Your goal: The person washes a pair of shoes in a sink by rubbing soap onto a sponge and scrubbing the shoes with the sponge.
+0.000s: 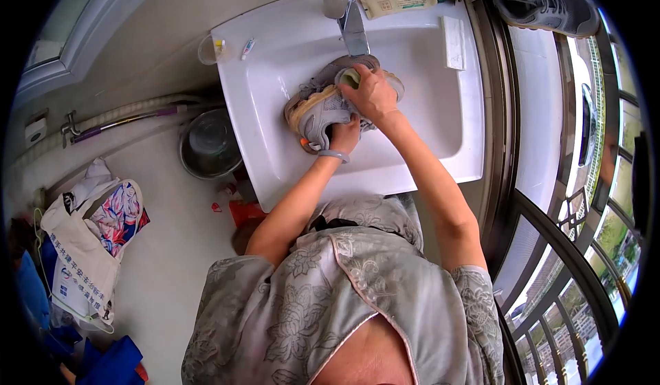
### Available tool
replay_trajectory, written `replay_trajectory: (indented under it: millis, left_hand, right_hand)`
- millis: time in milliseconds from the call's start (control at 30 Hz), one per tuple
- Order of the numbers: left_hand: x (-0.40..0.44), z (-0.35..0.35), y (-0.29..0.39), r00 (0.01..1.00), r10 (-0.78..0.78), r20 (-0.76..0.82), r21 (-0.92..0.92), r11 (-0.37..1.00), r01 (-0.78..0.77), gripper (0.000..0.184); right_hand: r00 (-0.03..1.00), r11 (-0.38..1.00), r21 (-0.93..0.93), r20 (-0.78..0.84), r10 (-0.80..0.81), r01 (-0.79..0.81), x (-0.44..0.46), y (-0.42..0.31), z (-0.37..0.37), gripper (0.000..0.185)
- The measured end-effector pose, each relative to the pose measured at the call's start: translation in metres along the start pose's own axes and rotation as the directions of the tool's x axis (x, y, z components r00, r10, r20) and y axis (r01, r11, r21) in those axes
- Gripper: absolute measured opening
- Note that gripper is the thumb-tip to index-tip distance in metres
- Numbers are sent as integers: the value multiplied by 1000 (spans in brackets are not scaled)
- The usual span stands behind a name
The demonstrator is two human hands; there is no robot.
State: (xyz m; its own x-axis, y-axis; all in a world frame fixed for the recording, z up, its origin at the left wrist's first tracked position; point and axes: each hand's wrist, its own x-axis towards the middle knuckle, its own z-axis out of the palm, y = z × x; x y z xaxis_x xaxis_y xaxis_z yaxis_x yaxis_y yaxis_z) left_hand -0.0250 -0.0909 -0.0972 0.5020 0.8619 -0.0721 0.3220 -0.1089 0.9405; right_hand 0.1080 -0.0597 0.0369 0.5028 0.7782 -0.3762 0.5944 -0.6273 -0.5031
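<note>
Under the tap, a grey mesh sneaker (317,118) with a tan sole lies tilted on its side in the white sink (430,130). My left hand (346,135) grips it at the opening, its fingers partly hidden inside. A second grey shoe (338,70) lies behind it, close below the tap, largely covered. My right hand (375,95) is closed over a small pale green rounded object (350,78), against the sneaker's sole side. Its exact kind is hard to make out.
The tap (352,31) rises at the sink's back, beside a pale squeeze tube (399,3). A white bar-shaped block (453,43) rests on the right rim. Left stand a metal basin (210,144) and a cloth bag (86,247). Another sneaker (546,7) sits by the window.
</note>
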Motion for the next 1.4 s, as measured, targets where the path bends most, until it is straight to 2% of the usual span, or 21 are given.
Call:
replay_trajectory:
  millis: [67, 133, 200, 233, 267, 333, 400, 467, 500, 533, 633, 767, 867, 933, 1100, 1167, 1200, 1267, 1333, 1367, 1400]
  left_hand:
    - [-13, 0, -5, 931, -210, 299, -117, 960, 254, 58]
    - [-16, -1, 7, 944, -219, 246, -78, 967, 245, 57]
    - [-16, -2, 20, 964, -215, 153, 5, 976, 217, 55]
    - [-18, 1, -8, 978, -84, 190, -61, 993, 97, 45]
    - [-13, 5, 13, 997, -62, -44, -77, 995, 59, 38]
    - [-7, -1, 23, 1000, -13, -21, -34, 999, 12, 39]
    - [-5, -1, 30, 999, 7, -40, -29, 1000, -8, 41]
    - [-7, -3, 42, 990, -132, -39, -72, 989, 129, 42]
    - [-15, 2, 8, 998, -40, 55, 32, 999, 39, 42]
    - [-20, 3, 20, 988, -133, 73, -222, 964, 146, 41]
    - [-18, -2, 10, 991, -107, 80, -137, 984, 117, 41]
    - [-5, -6, 24, 999, -42, 10, -84, 996, 43, 41]
    - [0, -8, 28, 1000, -22, 15, -54, 998, 22, 45]
    - [0, -2, 13, 998, -49, 40, -35, 998, 51, 49]
    - [-11, -5, 14, 990, -121, 70, -107, 986, 128, 55]
    - [-13, -2, 19, 988, -122, 96, -184, 973, 138, 56]
    - [-4, -1, 4, 1000, -6, 16, -87, 996, 7, 41]
    - [4, -13, 34, 963, -233, 138, -241, 935, 261, 37]
    - [7, -17, 33, 937, -281, 209, -224, 919, 325, 43]
    - [8, -13, 31, 928, -312, 203, -410, 834, 370, 47]
    - [7, -10, 31, 913, -349, 211, -577, 709, 404, 53]
  right_hand:
    - [961, 985, -6, 221, -166, 171, -18, -37, 17, 55]
    - [893, 931, -61, 311, -325, 360, -30, -55, 18, 53]
    - [945, 958, -95, 216, -245, 270, -28, -42, 5, 49]
    - [974, 975, -103, 132, -184, 198, -15, -22, -3, 49]
    - [989, 974, -170, 6, -149, 148, 2, 9, -8, 48]
    - [998, 990, -140, -60, 3, -11, 13, 37, -30, 49]
    - [998, 980, -195, -62, 33, -44, 12, 29, -32, 49]
    - [999, 992, -122, -35, -39, 34, 4, 3, -5, 52]
    - [992, 987, -94, 24, -127, 129, -8, -17, 15, 51]
    - [973, 973, -59, 81, -216, 221, -23, -36, 31, 51]
    - [889, 899, -99, 227, -397, 427, -48, -62, 29, 51]
    - [981, 990, -126, -177, -82, 60, 10, 33, -8, 41]
    - [973, 987, -145, -227, 34, -68, 21, 68, -24, 47]
    - [987, 1000, -17, -161, -9, 6, 10, 43, -7, 48]
    - [900, 901, 30, 47, -433, 432, -51, -25, 28, 50]
    - [943, 946, 9, -79, -323, 324, -33, 12, 22, 49]
    - [952, 973, -12, -202, -228, 231, -17, 37, 16, 48]
    - [933, 985, -133, -328, -146, 108, 8, 79, 1, 45]
    - [945, 988, -138, -308, -111, 71, 2, 67, 0, 47]
    - [950, 987, -156, -298, -88, 43, 4, 57, -4, 50]
    - [971, 999, 14, -237, 38, -36, -2, 40, 1, 51]
